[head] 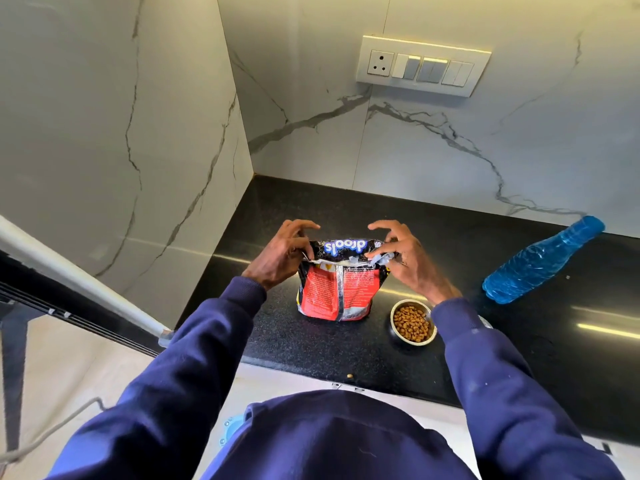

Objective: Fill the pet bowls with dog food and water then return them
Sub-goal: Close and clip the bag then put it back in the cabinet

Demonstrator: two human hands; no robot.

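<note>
View from the head, looking down at a black stone desk (277, 341) set in a marble-tiled corner. Two dark blue sleeves reach forward from the bottom of the frame.

At the desk's front edge lies one stray kibble (349, 376). A little further in, toward the right, a steel pet bowl (397, 338) sits just beside the right sleeve, filled with brown dog food (412, 323). No bowl holding water is visible.

At the middle of the desk a red, black and silver dog food bag (337, 292) stands upright on its base, apart from the bowl. The left hand (280, 254) pinches the left end of the bag's torn top edge. The right hand (408, 261) pinches the right end. On each hand the thumb and nearest fingers (375, 252) are curled onto the edge, and the other fingers are raised.

With the bowl already full, this looks like closing the bag. To do that well, keep the base planted, bring both sides of the mouth flat together, press out the air and fold the top down evenly. Avoid tipping the bag toward the bowl.

Toward the desk's far right edge is a blue water bottle (540, 265), well apart from the bag. It appears tilted. A switch panel (422, 65) is on the back wall.
</note>
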